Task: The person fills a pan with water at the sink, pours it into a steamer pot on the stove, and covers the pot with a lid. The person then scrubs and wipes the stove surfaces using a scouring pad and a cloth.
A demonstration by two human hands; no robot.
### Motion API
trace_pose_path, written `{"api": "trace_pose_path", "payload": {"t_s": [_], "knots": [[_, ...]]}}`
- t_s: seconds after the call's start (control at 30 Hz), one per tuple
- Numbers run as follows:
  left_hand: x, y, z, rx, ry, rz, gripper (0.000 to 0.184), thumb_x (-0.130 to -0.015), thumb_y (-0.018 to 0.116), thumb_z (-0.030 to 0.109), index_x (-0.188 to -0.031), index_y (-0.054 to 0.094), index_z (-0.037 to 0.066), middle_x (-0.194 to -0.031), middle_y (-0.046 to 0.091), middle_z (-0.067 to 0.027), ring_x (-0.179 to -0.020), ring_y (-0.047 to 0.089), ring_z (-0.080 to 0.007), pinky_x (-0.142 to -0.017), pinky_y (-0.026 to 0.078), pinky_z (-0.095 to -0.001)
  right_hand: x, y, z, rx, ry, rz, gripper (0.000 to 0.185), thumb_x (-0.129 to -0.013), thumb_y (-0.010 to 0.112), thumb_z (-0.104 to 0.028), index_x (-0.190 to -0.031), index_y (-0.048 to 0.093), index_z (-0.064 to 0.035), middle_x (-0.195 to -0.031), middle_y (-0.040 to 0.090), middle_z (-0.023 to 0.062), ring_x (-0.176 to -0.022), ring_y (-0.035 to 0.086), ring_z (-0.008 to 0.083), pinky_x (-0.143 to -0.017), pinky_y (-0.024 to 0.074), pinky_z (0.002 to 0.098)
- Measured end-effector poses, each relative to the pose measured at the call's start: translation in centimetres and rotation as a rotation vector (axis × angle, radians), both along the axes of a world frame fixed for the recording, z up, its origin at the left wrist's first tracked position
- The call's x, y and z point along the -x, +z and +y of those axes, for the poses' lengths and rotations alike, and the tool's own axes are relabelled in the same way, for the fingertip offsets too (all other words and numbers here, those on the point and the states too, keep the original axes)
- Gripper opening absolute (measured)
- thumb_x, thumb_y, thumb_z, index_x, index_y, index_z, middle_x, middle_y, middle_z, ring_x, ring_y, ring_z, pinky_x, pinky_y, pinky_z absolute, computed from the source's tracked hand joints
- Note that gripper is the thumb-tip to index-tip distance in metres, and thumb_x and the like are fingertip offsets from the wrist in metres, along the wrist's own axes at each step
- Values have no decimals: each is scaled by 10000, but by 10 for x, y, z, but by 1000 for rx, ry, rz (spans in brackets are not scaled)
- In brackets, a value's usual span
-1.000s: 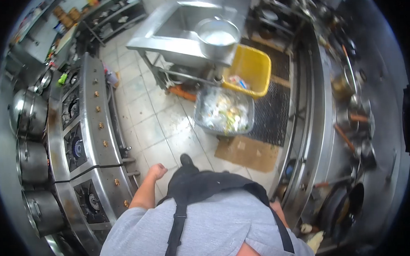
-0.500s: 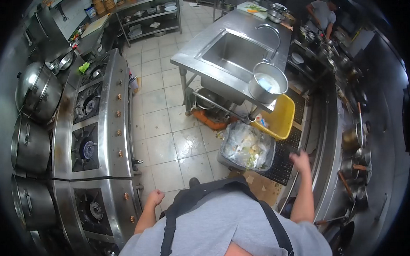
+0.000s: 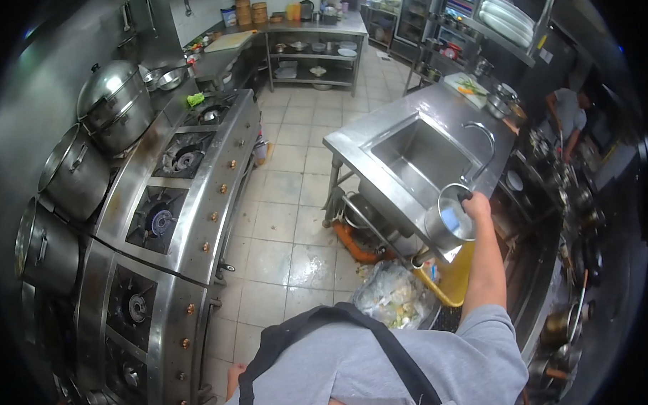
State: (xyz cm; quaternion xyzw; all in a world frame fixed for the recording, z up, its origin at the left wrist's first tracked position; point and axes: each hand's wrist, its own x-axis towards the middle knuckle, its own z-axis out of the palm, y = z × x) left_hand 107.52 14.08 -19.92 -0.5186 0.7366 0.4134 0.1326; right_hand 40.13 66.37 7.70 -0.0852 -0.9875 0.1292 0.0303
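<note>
My right hand (image 3: pixel 477 206) is at the right rim of a metal pot (image 3: pixel 440 230) on the sink counter's near corner, its fingers closed there beside a small dark part. A light blue and white item (image 3: pixel 451 219) lies inside the pot, too unclear to name. Low beside my body, my left hand (image 3: pixel 235 373) shows only in part, away from any object, and its fingers cannot be made out. Just beyond the pot is the steel sink (image 3: pixel 426 152) with a curved tap (image 3: pixel 487 136).
Below the counter corner stand a lined waste bin (image 3: pixel 393 296) with food scraps and a yellow tub (image 3: pixel 458 273). A gas stove (image 3: pixel 213 199) with a lit burner runs along the left, large pots (image 3: pixel 73 172) behind it. Another person (image 3: pixel 567 115) works at the far right.
My right hand has risen from beside the bin to the pot's rim. My left hand has dropped back, mostly out of sight. The view has tilted up and turned left.
</note>
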Motion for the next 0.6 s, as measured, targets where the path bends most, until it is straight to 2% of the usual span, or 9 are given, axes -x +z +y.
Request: {"api": "trace_pose_path", "payload": {"t_s": [0.1, 0.17, 0.23, 0.3, 0.4, 0.47, 0.5, 0.53, 0.6], "knots": [[-25, 5, 38, -54, 6, -76, 330, -769, 689, 343, -844, 696, 21, -755, 705, -155, -713, 690, -293, -670, 537, -404, 19, -30, 2, -52, 64, -5, 356, -751, 649, -199, -1078, 725, -79, -1122, 683, 225, -1083, 651, 344, -959, 497, 421], [-30, 7, 53, -88, -11, -117, 336, -766, 690, 346, -850, 698, 21, -758, 706, -155, -718, 691, -297, -674, 538, -405, 31, -53, 10, -165, 123, -107, 358, -775, 638, -198, -1106, 719, -88, -1155, 676, 215, -1110, 640, 338, -988, 484, 413], [-29, 10, 58, -101, -30, -139, 342, -762, 692, 350, -855, 699, 21, -760, 707, -154, -723, 691, -301, -679, 538, -406, 33, -63, 12, -153, 106, -126, 358, -790, 641, -191, -1120, 709, -69, -1157, 680, 199, -1126, 633, 332, -992, 478, 402], [-22, 12, 55, -98, -54, -146, 349, -759, 693, 354, -861, 701, 21, -762, 708, -154, -728, 691, -305, -683, 539, -407, 25, -51, 5, -143, 89, -121, 356, -790, 644, -185, -1119, 709, -65, -1157, 682, 194, -1126, 633, 330, -989, 480, 399], [-4, 18, 40, -56, -76, -121, 359, -754, 695, 360, -869, 703, 20, -765, 709, -153, -735, 692, -311, -690, 539, -409, 13, -16, 3, -160, 212, -268, 369, -803, 615, -145, -1158, 711, -105, -1204, 672, 169, -1150, 629, 311, -999, 487, 397], [14, 21, 31, -14, -73, -88, 366, -751, 696, 364, -875, 705, 20, -768, 710, -153, -740, 692, -315, -695, 540, -410, 1, -5, 4, -114, 252, -141, 356, -793, 612, -129, -1132, 715, -91, -1177, 677, 182, -1124, 636, 318, -988, 491, 400], [26, 24, 27, 5, -63, -78, 369, -749, 697, 366, -878, 706, 20, -769, 710, -152, -743, 692, -317, -697, 540, -411, 10, -34, 15, -145, 259, -42, 333, -784, 615, -126, -1095, 724, -80, -1139, 686, 196, -1098, 643, 329, -976, 494, 407], [39, 28, 26, 24, -62, -70, 376, -748, 697, 372, -885, 707, 22, -782, 712, -154, -761, 692, -322, -709, 539, -412, 15, -51, 21, -171, 250, -110, 314, -783, 611, -116, -1070, 732, -78, -1123, 691, 199, -1090, 646, 334, -973, 494, 412], [57, 29, 24, 84, -57, -50, 398, -743, 699, 391, -907, 709, 29, -822, 718, -158, -816, 692, -338, -745, 537, -416, 12, -57, 25, -242, 305, -146, 379, -756, 668, -168, -1119, 711, -67, -1104, 697, 195, -1031, 661, 347, -916, 516, 411]]}}
